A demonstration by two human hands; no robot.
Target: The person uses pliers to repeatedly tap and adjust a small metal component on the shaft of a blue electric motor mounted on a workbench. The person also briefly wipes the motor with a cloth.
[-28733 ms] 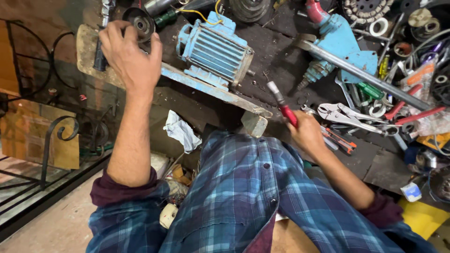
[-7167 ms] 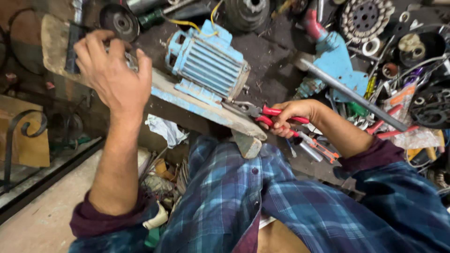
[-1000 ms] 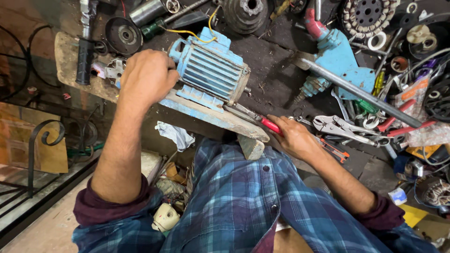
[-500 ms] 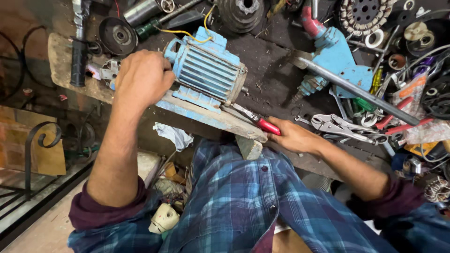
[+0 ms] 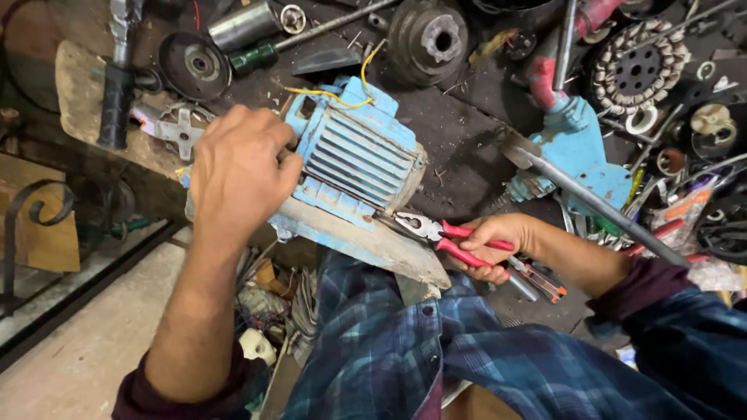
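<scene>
A light-blue ribbed electric motor lies on a dirty workbench, mounted on a pale metal base plate that juts over the bench edge. Yellow wires come out of its top. My left hand grips the motor's left end. My right hand holds red-handled pliers, whose jaws point at the motor's lower right corner and base plate.
A blue bench vice with a long steel bar stands to the right. Pulleys, a dark disc, a stator ring, a black-handled hammer and loose tools crowd the bench. Scrap lies on the floor below.
My left hand stays on the motor's left end. My right hand with the pliers has shifted slightly, jaws still at the base plate. The camera view moved a little.
</scene>
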